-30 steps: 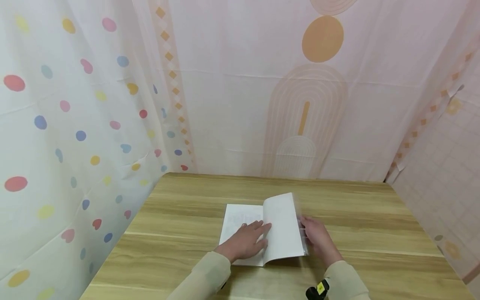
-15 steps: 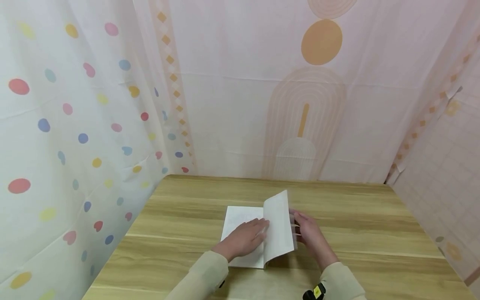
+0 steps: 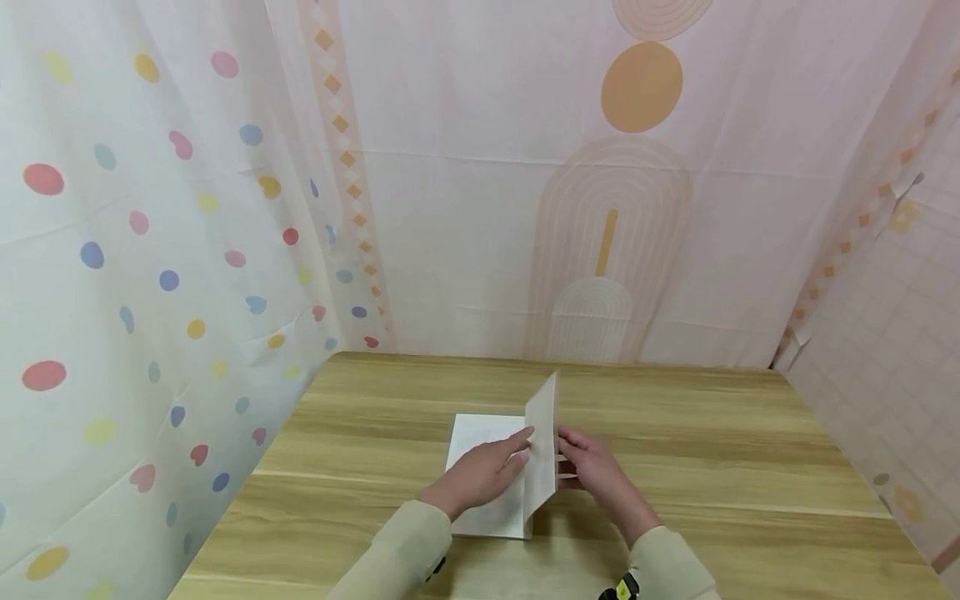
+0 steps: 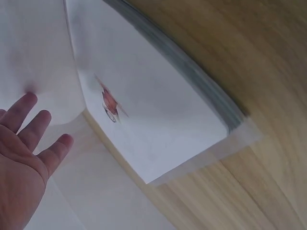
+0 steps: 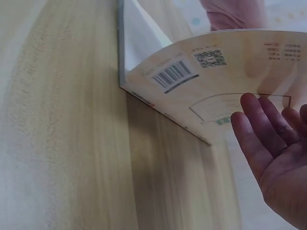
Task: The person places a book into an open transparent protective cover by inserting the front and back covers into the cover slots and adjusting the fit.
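A thin book (image 3: 480, 429) lies on the wooden table, its left part flat and white. Its back cover (image 3: 543, 450) stands nearly upright at the spine. My left hand (image 3: 480, 479) lies over the flat part, fingers extended toward the raised cover. In the left wrist view, a page (image 4: 158, 105) carries a small reddish drawing, and these fingers are spread. My right hand (image 3: 596, 471) is at the outer side of the cover with fingers relaxed, not curled around it. A barcode (image 5: 173, 75) and a QR code (image 5: 210, 58) show on that cover in the right wrist view.
The wood-grain table (image 3: 337, 467) extends to both sides of the book. Behind it hangs a pale patterned curtain (image 3: 450, 208), with a dotted curtain (image 3: 150, 333) on the left. A clear plastic edge (image 4: 230, 146) sticks out beyond the pages.
The right part of the book has swung up and leftward, from leaning right to nearly upright. My right hand has moved left with it. My left hand has shifted slightly left.
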`<action>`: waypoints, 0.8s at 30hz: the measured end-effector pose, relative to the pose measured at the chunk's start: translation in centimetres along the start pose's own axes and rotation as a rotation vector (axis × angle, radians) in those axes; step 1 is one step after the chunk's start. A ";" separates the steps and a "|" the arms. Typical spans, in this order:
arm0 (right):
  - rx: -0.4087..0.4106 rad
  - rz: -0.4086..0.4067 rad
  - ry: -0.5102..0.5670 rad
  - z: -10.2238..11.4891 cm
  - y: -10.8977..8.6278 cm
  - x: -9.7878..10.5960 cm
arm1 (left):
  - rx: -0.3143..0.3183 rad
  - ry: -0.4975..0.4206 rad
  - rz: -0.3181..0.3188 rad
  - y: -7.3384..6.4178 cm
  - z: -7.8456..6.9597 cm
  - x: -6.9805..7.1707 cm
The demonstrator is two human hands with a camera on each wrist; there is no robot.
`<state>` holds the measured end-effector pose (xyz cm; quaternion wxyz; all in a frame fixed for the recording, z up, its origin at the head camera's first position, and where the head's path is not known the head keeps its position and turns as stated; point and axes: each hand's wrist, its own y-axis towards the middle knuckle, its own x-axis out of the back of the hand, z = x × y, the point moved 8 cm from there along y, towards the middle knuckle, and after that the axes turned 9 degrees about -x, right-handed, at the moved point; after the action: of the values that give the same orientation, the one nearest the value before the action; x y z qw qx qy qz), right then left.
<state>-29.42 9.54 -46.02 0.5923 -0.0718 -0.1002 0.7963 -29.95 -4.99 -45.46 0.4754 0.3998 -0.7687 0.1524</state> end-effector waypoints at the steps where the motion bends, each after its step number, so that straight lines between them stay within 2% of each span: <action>1: 0.005 0.017 -0.007 0.0 0.0 -0.3 | 0.011 -0.011 -0.003 0.0 0.1 0.1; 5: 0.032 0.058 -0.059 0.0 -0.1 -1.4 | 0.049 -0.059 -0.026 -0.1 0.3 0.7; 13: 0.078 0.089 -0.212 0.3 -0.4 -3.0 | 0.117 -0.172 -0.064 0.0 0.7 2.0; 18: 0.151 0.119 -0.303 0.5 -0.6 -3.9 | 0.137 -0.304 -0.064 0.1 0.8 2.6; 24: 0.186 0.104 -0.480 0.1 -0.6 -4.4 | 0.154 -0.389 -0.076 0.0 1.1 3.0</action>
<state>-27.63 5.52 -45.83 0.5139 0.1689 -0.1602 0.8257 -31.33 -7.09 -43.41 0.2913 0.4857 -0.8164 0.1125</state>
